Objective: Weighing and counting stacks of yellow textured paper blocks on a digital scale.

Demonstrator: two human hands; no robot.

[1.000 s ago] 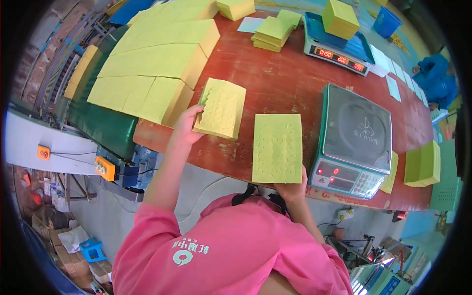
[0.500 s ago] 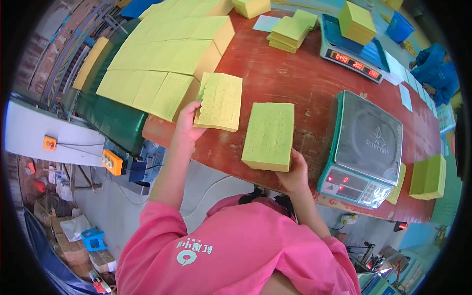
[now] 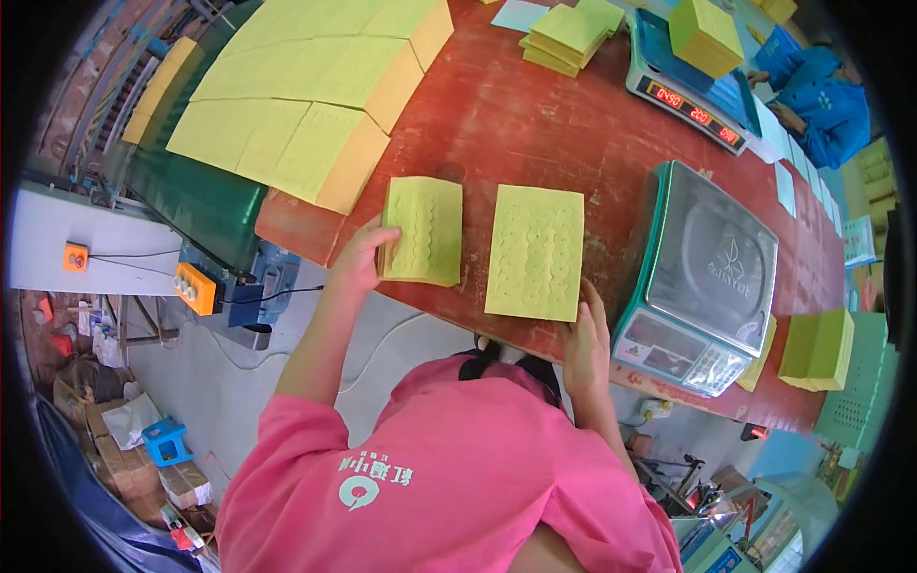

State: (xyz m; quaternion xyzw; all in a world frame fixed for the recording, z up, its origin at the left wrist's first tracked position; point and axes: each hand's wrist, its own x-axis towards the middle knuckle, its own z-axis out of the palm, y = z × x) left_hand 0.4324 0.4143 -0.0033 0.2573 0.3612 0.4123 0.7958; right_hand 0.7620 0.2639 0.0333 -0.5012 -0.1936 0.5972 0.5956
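One scuffed red counter (image 3: 458, 115) stands over a smooth grey floor (image 3: 239, 372), bearing two boxy scales (image 3: 693, 358), one with a flat grey plate (image 3: 712, 253). Over its near edge, a left stack (image 3: 425, 232) and a right stack (image 3: 535, 253) make two, both oblong, yellow and embossed with bumpy rows; the left hand (image 3: 361, 256) pinches the first, thumb on top, while the right hand (image 3: 587, 346) is at the second's lower right corner, though I cannot tell whether it grips.
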